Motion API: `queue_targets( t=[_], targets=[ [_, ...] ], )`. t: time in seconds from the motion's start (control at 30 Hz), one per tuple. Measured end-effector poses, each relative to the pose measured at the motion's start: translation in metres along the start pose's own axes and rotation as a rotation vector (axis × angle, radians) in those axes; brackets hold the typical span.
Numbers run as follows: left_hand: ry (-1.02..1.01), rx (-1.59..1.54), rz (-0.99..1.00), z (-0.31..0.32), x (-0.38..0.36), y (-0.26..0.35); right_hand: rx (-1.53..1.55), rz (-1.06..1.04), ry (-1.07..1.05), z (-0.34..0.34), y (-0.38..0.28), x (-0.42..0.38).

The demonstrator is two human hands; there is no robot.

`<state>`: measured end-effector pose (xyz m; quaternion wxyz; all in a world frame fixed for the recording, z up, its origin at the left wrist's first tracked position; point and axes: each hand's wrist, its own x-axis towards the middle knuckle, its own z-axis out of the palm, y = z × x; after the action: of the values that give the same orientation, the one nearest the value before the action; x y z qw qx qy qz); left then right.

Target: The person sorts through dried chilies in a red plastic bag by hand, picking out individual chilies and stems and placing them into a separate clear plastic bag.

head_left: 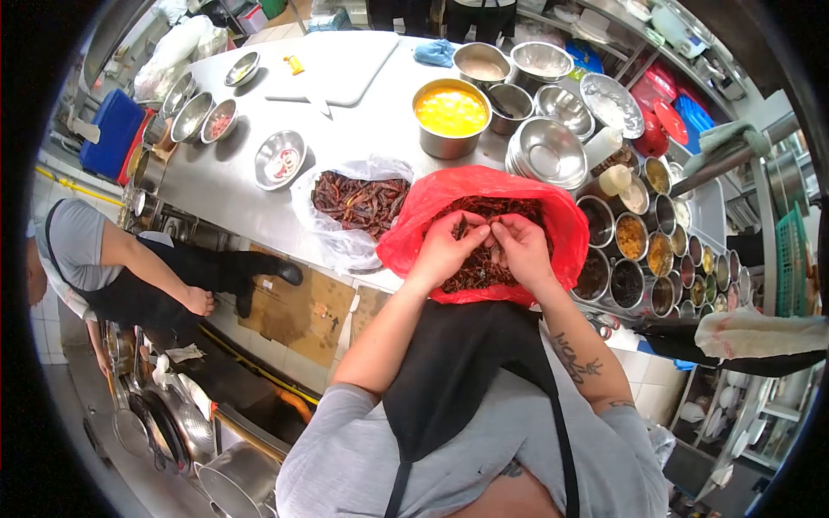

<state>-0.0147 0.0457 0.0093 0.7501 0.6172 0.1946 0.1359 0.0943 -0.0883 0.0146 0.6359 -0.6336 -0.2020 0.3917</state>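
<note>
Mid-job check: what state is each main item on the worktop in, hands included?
Left hand: pinched at the fingertips, any held piece unclear
Right hand: likewise pinched, close against the left
Red bag: open, dark red dried pieces inside
Clear bag: open, filled with dried chillies
Pot: uncovered, nearly full of yellow liquid
Steel bowls: stacked, upright
Cutting board: lying flat
Blue cloth: crumpled
</note>
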Motion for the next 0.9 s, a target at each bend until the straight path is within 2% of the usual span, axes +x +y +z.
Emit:
queue_targets(
  t=[0.03,0.2,0.3,0.33,0.37,0.43,0.5,0.63,0.73,0.83,0.9],
  targets=[
    [0.019,0.064,0.071,0.002,0.003,-0.013,0.054,0.026,-0.023,0.002,-0.005,-0.002],
    [0.031,0.003,0.049,0.008,0.001,-0.017,0.136,0.130,-0.056,0.006,-0.008,-0.008],
    [-0.029,-0.138,-0.030,0.010,0.000,-0.012,0.161,0.160,-0.084,0.004,-0.015,-0.011],
    [-0.031,-0.060,-0.084,0.012,-0.008,0.014,0.164,0.165,-0.064,0.007,-0.020,-0.012],
    [-0.023,-0.056,-0.045,0.014,-0.007,0.005,0.165,0.169,-0.045,0.009,-0.023,-0.012],
    [-0.010,0.070,-0.029,0.013,-0.007,0.000,0.070,0.194,0.020,0.010,-0.025,-0.015],
    [0.012,0.057,-0.017,0.013,-0.006,-0.011,-0.073,0.257,0.099,0.012,-0.027,-0.016],
    [0.010,-0.157,-0.099,0.006,-0.006,-0.012,-0.153,0.427,-0.001,0.005,-0.033,-0.015],
    [0.097,-0.115,-0.066,0.005,-0.003,-0.010,0.006,0.409,-0.121,-0.006,-0.013,-0.016],
    [0.130,-0.038,-0.061,0.000,-0.003,-0.009,0.188,0.309,-0.080,-0.010,0.000,-0.013],
    [0.114,-0.044,-0.108,-0.001,-0.004,-0.006,0.152,0.262,-0.075,-0.013,0.003,-0.011]
  ],
)
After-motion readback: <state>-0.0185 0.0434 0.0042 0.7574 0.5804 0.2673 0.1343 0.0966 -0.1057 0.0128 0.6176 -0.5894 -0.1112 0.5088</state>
